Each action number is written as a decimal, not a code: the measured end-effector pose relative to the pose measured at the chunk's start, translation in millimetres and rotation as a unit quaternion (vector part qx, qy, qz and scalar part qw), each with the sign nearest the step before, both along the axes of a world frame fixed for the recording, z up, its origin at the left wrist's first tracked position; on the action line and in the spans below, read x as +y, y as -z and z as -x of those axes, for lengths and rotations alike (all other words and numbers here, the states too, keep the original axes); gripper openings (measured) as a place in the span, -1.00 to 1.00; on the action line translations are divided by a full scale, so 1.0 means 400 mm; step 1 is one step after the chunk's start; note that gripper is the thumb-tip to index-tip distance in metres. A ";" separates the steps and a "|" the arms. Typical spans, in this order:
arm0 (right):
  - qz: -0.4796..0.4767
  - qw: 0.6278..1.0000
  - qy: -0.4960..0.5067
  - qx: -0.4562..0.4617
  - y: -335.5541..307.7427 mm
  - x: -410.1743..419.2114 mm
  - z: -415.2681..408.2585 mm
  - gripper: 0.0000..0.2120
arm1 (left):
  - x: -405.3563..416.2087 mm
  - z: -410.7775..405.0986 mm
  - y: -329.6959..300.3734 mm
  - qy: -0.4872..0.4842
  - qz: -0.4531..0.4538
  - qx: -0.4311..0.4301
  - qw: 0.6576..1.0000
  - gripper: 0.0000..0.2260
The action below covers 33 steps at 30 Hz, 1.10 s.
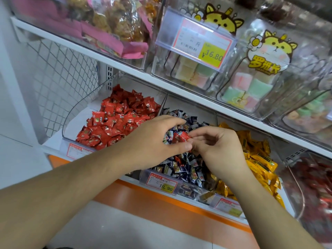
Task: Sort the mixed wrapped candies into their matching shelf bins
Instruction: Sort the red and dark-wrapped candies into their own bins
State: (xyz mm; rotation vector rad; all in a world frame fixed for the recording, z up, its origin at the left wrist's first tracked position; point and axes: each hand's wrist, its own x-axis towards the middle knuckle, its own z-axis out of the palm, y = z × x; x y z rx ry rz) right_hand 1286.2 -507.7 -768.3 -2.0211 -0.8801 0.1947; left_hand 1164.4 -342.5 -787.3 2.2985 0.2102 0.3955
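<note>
Three clear bins stand side by side on the lower shelf. The left bin [71,112] holds red wrapped candies [115,121]. The middle bin [197,192] holds dark blue and white candies [185,169], with a stray red candy [177,159] among them. The right bin holds yellow candies [260,159]. Both my hands hover over the middle bin. My right hand [221,148] pinches a red candy [185,136] at its fingertips. My left hand [154,142] curls round red candies [175,137], thumb and fingers meeting the right hand's fingertips.
A bin of dark red sweets [316,180] stands at the far right. The upper shelf [125,69] carries clear bins of pastel sweets [251,87] and pink-wrapped snacks [115,29], with a 16.80 price tag [197,44]. Wire mesh [53,83] closes the left side.
</note>
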 end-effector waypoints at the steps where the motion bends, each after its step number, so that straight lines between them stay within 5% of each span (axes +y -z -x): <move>1: -0.014 1.000 -0.008 0.009 -0.002 0.008 0.009 -0.85 | 0.001 0.000 -0.001 0.003 0.015 0.008 1.000 -0.39; 7: -0.086 0.995 -0.013 0.039 -0.005 0.040 0.038 -0.85 | 0.025 0.013 -0.002 0.029 0.129 0.003 0.991 -0.77; 18: -0.055 0.998 -0.018 0.040 0.006 0.047 0.031 -0.71 | 0.099 0.036 -0.037 -0.126 0.097 -0.043 0.986 -0.79; 23: 0.127 0.990 -0.023 -0.056 0.043 0.012 -0.018 -0.65 | 0.179 0.064 -0.022 -0.224 -0.088 0.030 0.970 -0.48; 28: 0.303 0.941 -0.078 -0.126 0.077 0.010 -0.023 -0.66 | 0.133 0.054 0.015 -0.126 -0.135 0.045 0.982 -0.48; 33: 0.381 0.908 -0.079 -0.155 0.109 0.027 -0.036 -0.59 | 0.073 0.027 0.050 -0.012 -0.136 0.063 0.989 -0.51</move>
